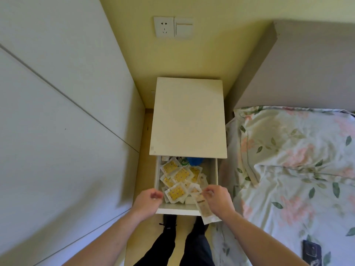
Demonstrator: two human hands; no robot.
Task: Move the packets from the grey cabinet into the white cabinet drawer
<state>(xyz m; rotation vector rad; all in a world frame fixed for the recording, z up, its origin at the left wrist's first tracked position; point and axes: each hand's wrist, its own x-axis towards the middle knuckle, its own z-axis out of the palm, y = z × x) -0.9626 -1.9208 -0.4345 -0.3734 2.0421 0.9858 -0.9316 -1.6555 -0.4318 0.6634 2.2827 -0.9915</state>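
Looking down from the head camera, the white cabinet [189,120] stands between a pale wall panel and a bed [299,169] with floral bedding, and its drawer [177,209] is pulled out toward the person's legs. A loose heap of packets [177,179] with yellow centres already lies in the drawer, overlapping at all angles, with something blue [194,161] at the back under the cabinet top. The grey cabinet is not in view.

The right hand [217,196] pinches a long pale packet [203,208] by its upper end, so that the packet hangs tilted across the drawer's front right corner, its lower end outside the front edge. The left hand [148,197] hovers over the drawer's front left corner with fingers loosely curled and nothing in it.

The step in hand looks like dropping this packet in. To do it well, the right hand should carry the packet further back over the heap so its whole length is inside the walls before the pinch is let go; released where it hangs, it would likely tip over the front edge onto the floor. Laying it flat would also keep the pile low enough for the drawer to slide shut. The left hand could steady the drawer front or press the heap down.
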